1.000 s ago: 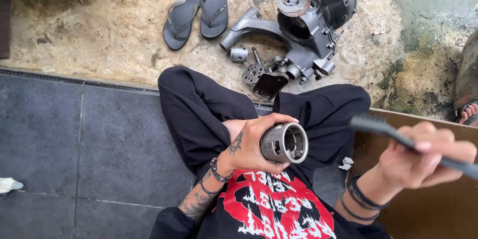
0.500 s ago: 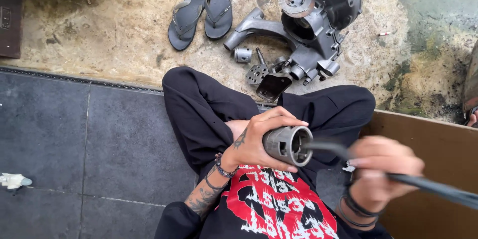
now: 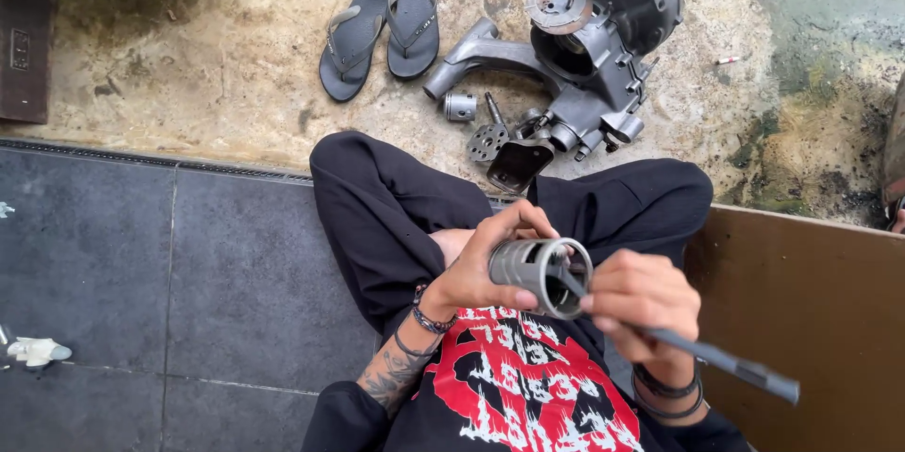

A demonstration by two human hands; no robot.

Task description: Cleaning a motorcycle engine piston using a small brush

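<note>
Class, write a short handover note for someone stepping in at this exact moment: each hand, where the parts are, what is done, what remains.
Left hand: grips the grey metal cylinder over the lap, open end facing right.
Right hand: holds a dark slim tool, tip inside the cylinder's mouth.
Engine casing and small loose parts lie on the concrete ahead, beside black sandals.
Done: tool inserted.
Left: work inside the cylinder; its extent cannot be judged.

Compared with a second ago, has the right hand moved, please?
Yes. The right hand has come in leftward from over the brown board to the metal cylinder, its tool now inside.
</note>
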